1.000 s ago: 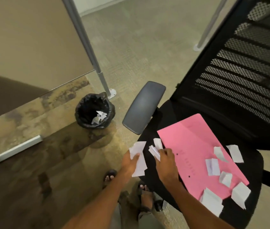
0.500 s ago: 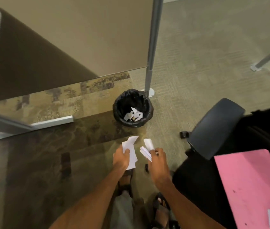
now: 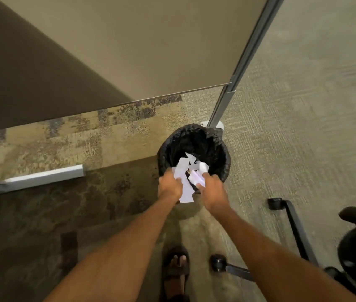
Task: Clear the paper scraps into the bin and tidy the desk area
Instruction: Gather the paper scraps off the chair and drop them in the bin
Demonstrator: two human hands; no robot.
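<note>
Here both hands reach out over the near rim of a small round bin [image 3: 222,158] lined with a black plastic bag, which stands on the carpet at the foot of a grey partition post [image 3: 238,77]. The left hand [image 3: 169,188] is closed around a sheaf of white paper scraps [image 3: 183,173]; the longest piece hangs below the fist and other corners fan up over the bin's mouth. The right hand [image 3: 213,192] pinches a smaller folded bundle of white scraps [image 3: 197,177] between thumb and curled fingers, just beside the left hand's bundle. The pieces look torn, flat and unmarked, bright against the dark liner.

The bin's near wall is hidden behind the hands, and any scraps already inside cannot be told apart from those being held. Motion blur softens the paper edges. A sandalled foot [image 3: 178,267] shows between the forearms, and a black office chair's base [image 3: 297,227] is cut off at the right edge.
</note>
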